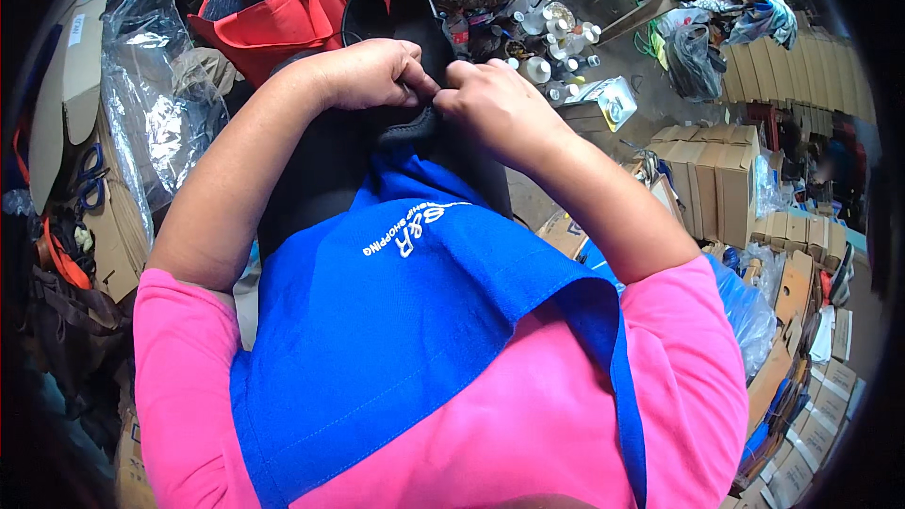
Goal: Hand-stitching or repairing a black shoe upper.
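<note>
On my lap, over dark trousers and the edge of a blue apron [377, 320], rests a black shoe [401, 14], apparently a sandal or slipper, with a small red mark on its inner sole. My left hand [377, 75] bends over its middle with the fingers closed on it. From the other side my right hand [495, 108] meets it, thumb and fingers pinched at the shoe's upper part. The fingertips of both hands nearly touch. Whether they hold anything small, such as thread, cannot be made out. The hands cover the middle of the shoe.
Beyond the shoe stands a red bag [292, 14] with a dark lining. Several bottles [556, 38] crowd the floor at the far right. Clear plastic [151, 85] and blue-handled scissors [91, 179] lie at left. Cardboard boxes [712, 179] are stacked at right.
</note>
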### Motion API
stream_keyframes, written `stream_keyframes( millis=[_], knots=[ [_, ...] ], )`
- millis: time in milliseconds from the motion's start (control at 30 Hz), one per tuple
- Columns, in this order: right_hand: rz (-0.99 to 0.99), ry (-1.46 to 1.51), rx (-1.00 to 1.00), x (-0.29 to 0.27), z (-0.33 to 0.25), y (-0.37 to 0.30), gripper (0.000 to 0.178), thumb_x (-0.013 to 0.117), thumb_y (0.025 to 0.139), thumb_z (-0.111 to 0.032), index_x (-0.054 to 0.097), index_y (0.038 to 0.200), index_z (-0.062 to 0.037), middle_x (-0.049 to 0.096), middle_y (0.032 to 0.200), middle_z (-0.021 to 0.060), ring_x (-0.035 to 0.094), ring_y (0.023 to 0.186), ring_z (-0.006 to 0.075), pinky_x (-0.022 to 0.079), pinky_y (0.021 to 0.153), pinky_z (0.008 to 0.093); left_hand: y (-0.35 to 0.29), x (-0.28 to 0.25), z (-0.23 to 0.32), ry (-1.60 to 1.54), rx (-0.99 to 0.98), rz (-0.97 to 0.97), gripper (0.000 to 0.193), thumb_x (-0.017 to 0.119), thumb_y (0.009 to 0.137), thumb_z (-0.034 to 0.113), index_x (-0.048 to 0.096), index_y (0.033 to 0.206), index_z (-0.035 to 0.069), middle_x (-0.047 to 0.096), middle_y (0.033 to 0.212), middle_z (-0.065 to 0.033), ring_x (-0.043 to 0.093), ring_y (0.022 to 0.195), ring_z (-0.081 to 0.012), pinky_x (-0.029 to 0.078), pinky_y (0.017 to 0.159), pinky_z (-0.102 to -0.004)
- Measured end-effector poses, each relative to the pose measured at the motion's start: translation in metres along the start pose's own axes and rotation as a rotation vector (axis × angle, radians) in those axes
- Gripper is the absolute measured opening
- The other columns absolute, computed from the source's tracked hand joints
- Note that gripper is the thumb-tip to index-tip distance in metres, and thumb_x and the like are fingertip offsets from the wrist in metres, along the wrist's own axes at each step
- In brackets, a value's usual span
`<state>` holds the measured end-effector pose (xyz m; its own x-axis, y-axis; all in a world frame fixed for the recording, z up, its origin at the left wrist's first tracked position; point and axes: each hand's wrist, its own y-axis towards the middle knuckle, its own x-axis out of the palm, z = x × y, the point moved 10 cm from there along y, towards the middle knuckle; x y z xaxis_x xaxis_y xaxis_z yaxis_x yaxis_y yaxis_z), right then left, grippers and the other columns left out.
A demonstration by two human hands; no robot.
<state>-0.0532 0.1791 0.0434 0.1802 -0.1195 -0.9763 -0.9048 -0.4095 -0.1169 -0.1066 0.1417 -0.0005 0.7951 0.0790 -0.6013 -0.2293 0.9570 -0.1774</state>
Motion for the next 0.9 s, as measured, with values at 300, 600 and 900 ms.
stream_keyframes(
  millis=[300,600,900],
  knots=[
    [0.001,0.113,0.068,0.003,0.010,0.010,0.017,0.061,0.079,-0.014,0.073,0.091,-0.0142,0.060,0.089,0.0141,0.062,0.086,0.0338,0.051,0.076,0.0414,0.004,-0.013,-0.016,-0.100,-0.027,0.169,0.020,0.073,0.068,0.001,0.070,0.087,0.005,0.060,0.093,-0.0097,0.061,0.091,-0.0249,0.049,0.081,-0.0327],
    [0.172,0.841,0.238,0.030,0.058,-0.007,0.012,0.066,0.088,-0.017,0.066,0.088,-0.0045,0.060,0.074,0.0010,0.057,0.067,0.0109,0.047,0.061,0.0265,-0.063,-0.028,0.016,0.188,-0.069,0.739,0.052,0.073,0.074,0.013,0.053,0.121,0.007,0.056,0.119,-0.0146,0.057,0.108,-0.0345,0.048,0.090,-0.0406],
    [0.252,2.106,0.114,-0.021,0.122,-0.097,0.038,0.053,0.097,-0.032,0.057,0.129,-0.0131,0.042,0.057,-0.0053,0.033,0.044,0.0006,0.031,0.051,0.0191,-0.158,-0.052,-0.061,0.091,-0.530,0.503,0.029,0.058,0.091,0.025,0.058,0.079,-0.001,0.040,0.072,-0.0041,0.043,0.070,-0.0169,0.038,0.068,-0.0303]
  ],
)
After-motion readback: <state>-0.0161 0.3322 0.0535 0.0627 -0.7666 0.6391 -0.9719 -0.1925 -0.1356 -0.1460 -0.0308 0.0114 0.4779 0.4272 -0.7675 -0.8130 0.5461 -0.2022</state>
